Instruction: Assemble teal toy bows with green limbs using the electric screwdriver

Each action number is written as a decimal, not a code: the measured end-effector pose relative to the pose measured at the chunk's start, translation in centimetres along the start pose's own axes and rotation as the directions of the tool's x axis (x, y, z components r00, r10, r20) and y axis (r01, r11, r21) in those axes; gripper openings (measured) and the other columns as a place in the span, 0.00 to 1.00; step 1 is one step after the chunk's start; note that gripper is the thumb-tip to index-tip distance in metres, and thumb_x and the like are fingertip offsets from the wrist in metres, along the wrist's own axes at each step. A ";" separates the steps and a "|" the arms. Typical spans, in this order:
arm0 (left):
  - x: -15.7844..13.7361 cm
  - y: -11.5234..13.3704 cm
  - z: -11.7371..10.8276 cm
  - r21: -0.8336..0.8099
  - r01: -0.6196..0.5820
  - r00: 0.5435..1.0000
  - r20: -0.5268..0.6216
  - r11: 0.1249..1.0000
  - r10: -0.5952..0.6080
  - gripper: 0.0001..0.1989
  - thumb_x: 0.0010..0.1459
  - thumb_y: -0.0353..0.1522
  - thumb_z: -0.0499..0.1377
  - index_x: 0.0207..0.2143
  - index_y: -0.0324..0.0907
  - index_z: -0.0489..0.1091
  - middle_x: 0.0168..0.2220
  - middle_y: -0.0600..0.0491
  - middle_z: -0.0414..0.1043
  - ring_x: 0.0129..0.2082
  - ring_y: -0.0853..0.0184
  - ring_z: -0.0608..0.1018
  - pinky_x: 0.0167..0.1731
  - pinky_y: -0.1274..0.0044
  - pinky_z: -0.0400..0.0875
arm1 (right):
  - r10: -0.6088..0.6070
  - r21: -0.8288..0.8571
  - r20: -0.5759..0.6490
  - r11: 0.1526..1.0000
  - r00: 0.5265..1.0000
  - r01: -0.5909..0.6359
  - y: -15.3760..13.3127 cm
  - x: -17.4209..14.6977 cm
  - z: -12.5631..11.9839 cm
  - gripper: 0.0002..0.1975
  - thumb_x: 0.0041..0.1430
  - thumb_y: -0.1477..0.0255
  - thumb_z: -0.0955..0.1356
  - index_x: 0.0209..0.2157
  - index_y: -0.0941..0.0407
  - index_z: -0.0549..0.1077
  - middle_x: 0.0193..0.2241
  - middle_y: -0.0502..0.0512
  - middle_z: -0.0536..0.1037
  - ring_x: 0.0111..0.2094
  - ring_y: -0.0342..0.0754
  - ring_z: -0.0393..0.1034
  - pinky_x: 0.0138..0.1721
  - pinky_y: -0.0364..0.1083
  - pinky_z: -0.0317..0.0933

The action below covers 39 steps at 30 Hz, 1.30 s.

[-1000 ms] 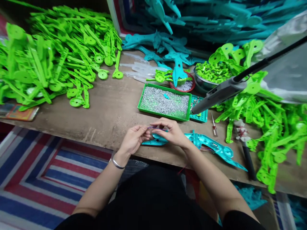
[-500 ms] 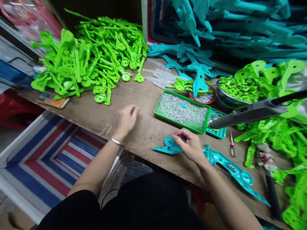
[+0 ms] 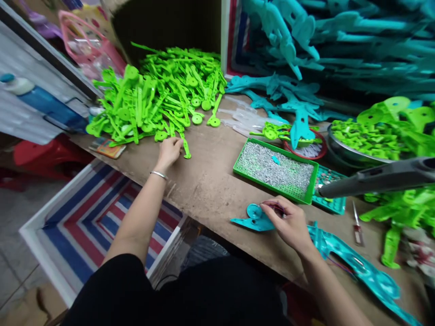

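At the front of the green heap, my left hand (image 3: 169, 151) has its fingers closed at a long bright-green plastic part (image 3: 186, 148) with a rounded end. Thumb and fingers of my right hand (image 3: 287, 219) are pinched together on thin dark-red wires (image 3: 277, 207), above a teal plastic shell half (image 3: 256, 222) with a round cup. That hand hides the middle of the shell. A second teal shell half (image 3: 360, 262) with wires inside lies to the right, beside my right forearm.
A green tray (image 3: 272, 181) of small metal pieces stands ahead of a teal tray (image 3: 335, 199). A grey tool barrel (image 3: 370, 179) juts in from the right, above a screwdriver (image 3: 357, 231). Green parts (image 3: 142, 104) are heaped left; a metal bowl (image 3: 360, 156) stands right.
My left hand has moved forward and left across the table to the green heap, and a green part there has shifted right. My right hand stays over the teal shell. The view has swung left.
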State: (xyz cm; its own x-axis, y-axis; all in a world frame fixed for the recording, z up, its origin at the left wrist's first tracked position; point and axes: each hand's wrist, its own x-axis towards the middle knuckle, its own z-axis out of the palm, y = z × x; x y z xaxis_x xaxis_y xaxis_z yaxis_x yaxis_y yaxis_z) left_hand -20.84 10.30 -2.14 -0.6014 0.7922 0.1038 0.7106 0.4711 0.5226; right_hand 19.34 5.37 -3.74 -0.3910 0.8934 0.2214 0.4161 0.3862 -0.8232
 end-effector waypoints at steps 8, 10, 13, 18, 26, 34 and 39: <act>2.5 -1.6 -2.7 0.068 0.112 0.988 -0.110 0.991 -0.105 0.14 0.55 0.33 0.59 0.44 0.38 0.74 0.46 0.43 0.78 0.51 0.59 0.77 0.51 0.73 0.67 | -0.016 -0.034 -0.001 0.999 1.000 0.016 0.3 -0.3 0.1 0.10 0.60 0.64 0.69 0.29 0.54 0.78 0.26 0.52 0.77 0.26 0.45 0.71 0.27 0.44 0.62; 3.4 -1.8 -2.6 0.091 0.148 0.987 -0.074 0.985 -0.141 0.17 0.46 0.36 0.67 0.39 0.38 0.74 0.43 0.43 0.79 0.48 0.56 0.78 0.47 0.72 0.69 | -0.024 -0.040 -0.001 0.999 1.000 0.024 0.3 -0.4 0.3 0.11 0.60 0.63 0.69 0.29 0.54 0.78 0.25 0.52 0.77 0.25 0.45 0.70 0.26 0.44 0.61; 4.6 -2.2 -2.3 0.099 0.164 0.987 -0.011 0.982 -0.163 0.20 0.36 0.37 0.72 0.32 0.40 0.73 0.35 0.47 0.79 0.42 0.57 0.79 0.41 0.73 0.70 | -0.029 -0.047 0.009 0.998 1.000 0.029 0.2 -0.5 0.4 0.12 0.61 0.62 0.69 0.29 0.54 0.78 0.25 0.52 0.77 0.24 0.45 0.69 0.25 0.44 0.61; 5.6 -2.8 -2.2 0.072 0.164 0.982 0.085 0.984 -0.170 0.17 0.35 0.39 0.72 0.24 0.40 0.71 0.23 0.56 0.72 0.28 0.65 0.76 0.29 0.77 0.66 | -0.035 -0.049 -0.001 0.998 0.999 0.035 0.5 -0.6 0.5 0.12 0.61 0.62 0.69 0.30 0.54 0.78 0.26 0.52 0.77 0.26 0.45 0.70 0.26 0.45 0.62; 5.5 -2.6 -2.1 0.119 0.157 0.976 0.133 0.980 -0.173 0.13 0.48 0.38 0.68 0.27 0.38 0.71 0.25 0.56 0.74 0.25 0.70 0.74 0.30 0.76 0.68 | -0.023 -0.042 0.015 0.999 1.000 0.024 0.5 -0.5 0.7 0.12 0.61 0.62 0.69 0.30 0.54 0.78 0.26 0.52 0.77 0.25 0.45 0.69 0.26 0.45 0.61; 2.8 0.3 -2.2 0.249 0.121 0.993 -0.035 0.961 -0.116 0.26 0.52 0.33 0.63 0.53 0.37 0.66 0.52 0.37 0.74 0.54 0.51 0.75 0.49 0.69 0.68 | -0.010 -0.052 0.016 0.999 1.000 0.011 0.4 -0.5 0.7 0.12 0.61 0.62 0.68 0.30 0.55 0.78 0.26 0.52 0.77 0.25 0.45 0.69 0.26 0.45 0.61; 1.4 2.8 -0.4 0.313 0.113 0.990 0.049 0.943 -0.135 0.30 0.52 0.35 0.65 0.55 0.33 0.63 0.51 0.27 0.72 0.52 0.44 0.77 0.49 0.64 0.69 | -0.025 -0.028 0.015 0.999 1.000 0.026 0.1 -0.3 1.2 0.11 0.60 0.63 0.69 0.30 0.55 0.78 0.26 0.52 0.78 0.26 0.45 0.71 0.28 0.45 0.63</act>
State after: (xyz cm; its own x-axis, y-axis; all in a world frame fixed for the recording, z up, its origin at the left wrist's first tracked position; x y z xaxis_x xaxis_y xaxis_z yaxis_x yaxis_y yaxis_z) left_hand -19.80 12.55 -0.14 -0.6733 0.7393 -0.0097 0.7163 0.6555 0.2394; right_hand 18.54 4.89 -4.50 -0.4134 0.8798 0.2346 0.4288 0.4154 -0.8022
